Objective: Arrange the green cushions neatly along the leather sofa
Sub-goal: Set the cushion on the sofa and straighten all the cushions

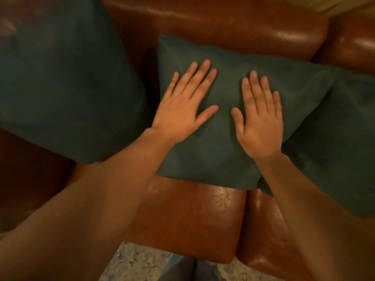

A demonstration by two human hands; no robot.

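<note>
Three dark green cushions lean along the brown leather sofa (213, 19). The middle cushion (223, 157) rests against the backrest, and both of my hands lie flat on its front. My left hand (182, 106) presses its left half with fingers spread. My right hand (259, 118) presses its right half, fingers close together. Neither hand grips anything. A larger-looking cushion (60, 82) stands to the left, apart from the middle one. A third cushion (341, 149) sits at the right, partly tucked behind the middle cushion's right edge.
The sofa's seat cushions (188, 220) extend toward me, with a seam between two of them. Patterned flooring (138, 264) shows below the seat's front edge, along with my blue trouser legs (182, 268). A pale surface (345, 5) shows beyond the backrest at top right.
</note>
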